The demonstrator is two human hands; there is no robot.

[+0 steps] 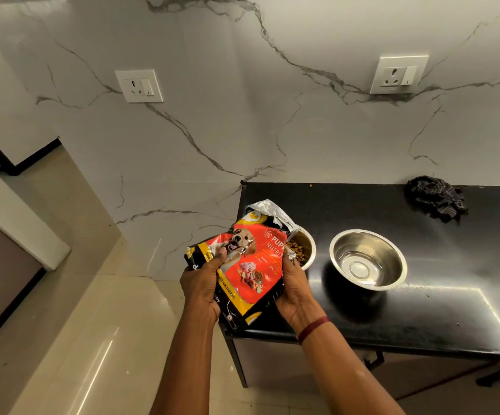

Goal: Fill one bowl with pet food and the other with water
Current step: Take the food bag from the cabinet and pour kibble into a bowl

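Nearest to us are our own forearms, the right one with a red thread band (313, 327) at the wrist. The left grip (202, 283) is curled round the lower left side of the pet food bag (248, 265), thumb across its printed front. The right grip (295, 292) clasps the right edge, fingers tucked behind. Together we hold the bag above the near left corner of the black table (422, 310), tilted so that its torn foil mouth (268, 209) leans over the left bowl (308, 250).

To pour well, we judge the mouth should sit squarely over the bowl's middle. The left grip should raise the bag's bottom slowly while the right steers the opening, so that the food comes in a thin stream. The crumpled foil could release it in a rush.

The left bowl, partly hidden by the bag, holds brown kibble (296, 251); how full it is we cannot tell. The right bowl (368, 259) stands just beside it, apart from the bag. Its steel inside shines, and we cannot say whether water lies in it. A dark checked cloth (435, 199) is bunched at the table's back edge.
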